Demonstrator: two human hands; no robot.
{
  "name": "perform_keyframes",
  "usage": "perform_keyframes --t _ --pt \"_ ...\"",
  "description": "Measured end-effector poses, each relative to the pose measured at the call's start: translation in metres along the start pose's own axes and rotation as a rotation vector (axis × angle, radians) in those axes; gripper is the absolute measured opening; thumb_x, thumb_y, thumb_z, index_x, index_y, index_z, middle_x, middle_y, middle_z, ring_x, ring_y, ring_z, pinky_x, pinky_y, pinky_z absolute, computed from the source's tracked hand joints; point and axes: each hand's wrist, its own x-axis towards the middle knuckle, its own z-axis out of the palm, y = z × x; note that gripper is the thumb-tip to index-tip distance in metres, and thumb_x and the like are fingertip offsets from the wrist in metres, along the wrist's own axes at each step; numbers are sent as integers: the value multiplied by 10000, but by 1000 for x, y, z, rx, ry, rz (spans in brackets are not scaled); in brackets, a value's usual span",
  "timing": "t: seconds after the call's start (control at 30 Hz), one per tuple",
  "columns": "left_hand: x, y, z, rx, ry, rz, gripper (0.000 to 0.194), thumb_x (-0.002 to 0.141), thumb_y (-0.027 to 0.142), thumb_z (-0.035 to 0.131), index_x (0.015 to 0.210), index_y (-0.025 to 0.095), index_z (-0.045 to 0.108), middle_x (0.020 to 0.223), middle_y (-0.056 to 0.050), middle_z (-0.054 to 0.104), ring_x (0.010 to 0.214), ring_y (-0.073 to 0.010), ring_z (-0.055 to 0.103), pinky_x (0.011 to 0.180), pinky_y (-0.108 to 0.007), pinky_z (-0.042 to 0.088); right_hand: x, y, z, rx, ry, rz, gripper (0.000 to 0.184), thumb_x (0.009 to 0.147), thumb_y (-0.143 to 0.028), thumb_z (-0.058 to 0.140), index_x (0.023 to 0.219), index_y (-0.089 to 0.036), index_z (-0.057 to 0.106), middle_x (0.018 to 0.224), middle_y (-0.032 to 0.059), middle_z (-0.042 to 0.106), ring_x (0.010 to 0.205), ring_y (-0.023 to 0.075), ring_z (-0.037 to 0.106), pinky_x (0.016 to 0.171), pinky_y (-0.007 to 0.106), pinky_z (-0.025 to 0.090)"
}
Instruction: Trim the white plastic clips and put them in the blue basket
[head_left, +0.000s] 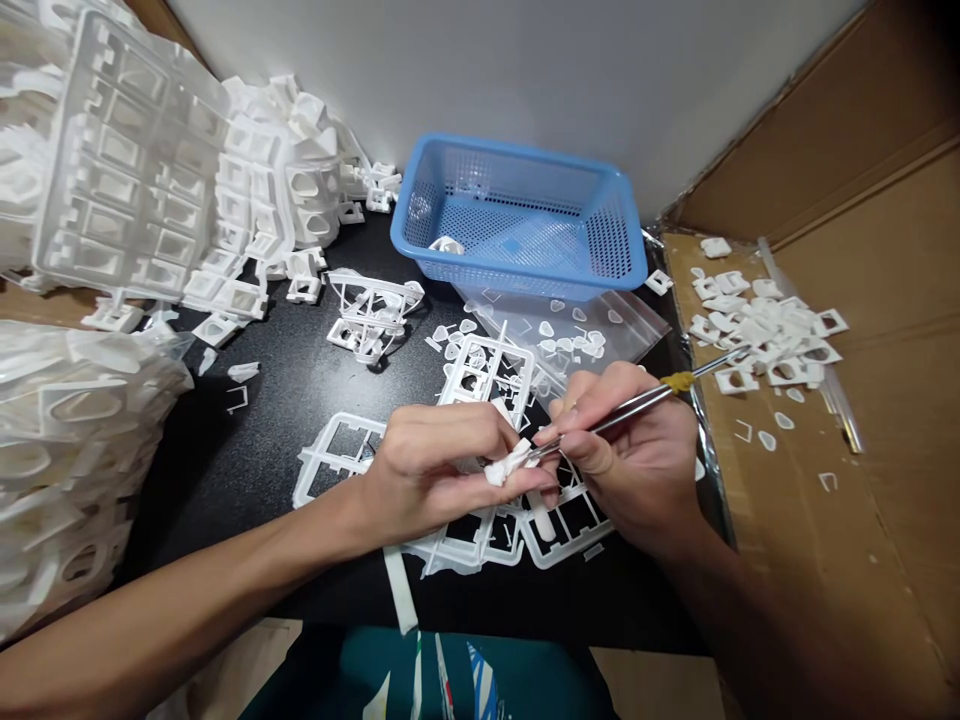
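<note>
My left hand is closed on a small white plastic part, pinched between thumb and fingers. My right hand grips a thin metal hand tool with a yellow band wrapped round it. The tool's tip meets the white part or lies right against it; my fingers partly hide the contact. Beneath both hands lie white plastic sprue frames, some of their openings bare. A white strip sticks out below my left wrist.
A blue basket with a white piece inside stands at the back. Bagged and framed white parts pile up at the left. Loose white parts lie on cardboard at the right. Small offcuts are scattered around a clear bag.
</note>
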Motion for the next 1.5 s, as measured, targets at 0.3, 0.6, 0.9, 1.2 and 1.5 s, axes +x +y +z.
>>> perform_keyframes --t 0.3,0.6,0.9,1.2,1.5 --pt "1 0 -1 27 -11 5 186 895 182 818 774 123 690 776 -83 784 676 -135 725 620 -225 583 -2 2 1 63 -1 60 121 905 -228 805 918 -246 686 766 -19 665 541 112 639 409 214 553" --pt "-2 -2 0 41 -22 18 189 893 184 822 780 118 685 785 -85 780 684 -140 737 622 -220 585 -2 2 0 36 7 78 122 888 -209 820 914 -231 703 783 -10 657 604 122 658 433 211 563" --pt "-1 -3 -1 34 -47 26 181 899 171 813 789 110 683 790 -104 777 683 -145 732 618 -223 574 0 -5 4 -85 31 49 129 872 -244 841 874 -238 712 748 -3 670 612 130 665 470 237 549" --pt "-4 -10 -5 61 -57 27 195 935 220 775 794 138 669 720 -43 705 673 -144 709 621 -224 554 -11 -1 3 -281 54 -132 155 860 -138 832 912 -257 747 777 7 729 606 147 668 463 278 510" --pt "1 0 1 24 -84 -20 189 952 195 749 787 137 677 723 -51 732 635 -132 695 600 -217 541 -2 1 2 208 -19 203 176 919 -271 790 867 -238 624 694 -48 585 520 85 545 412 203 454"
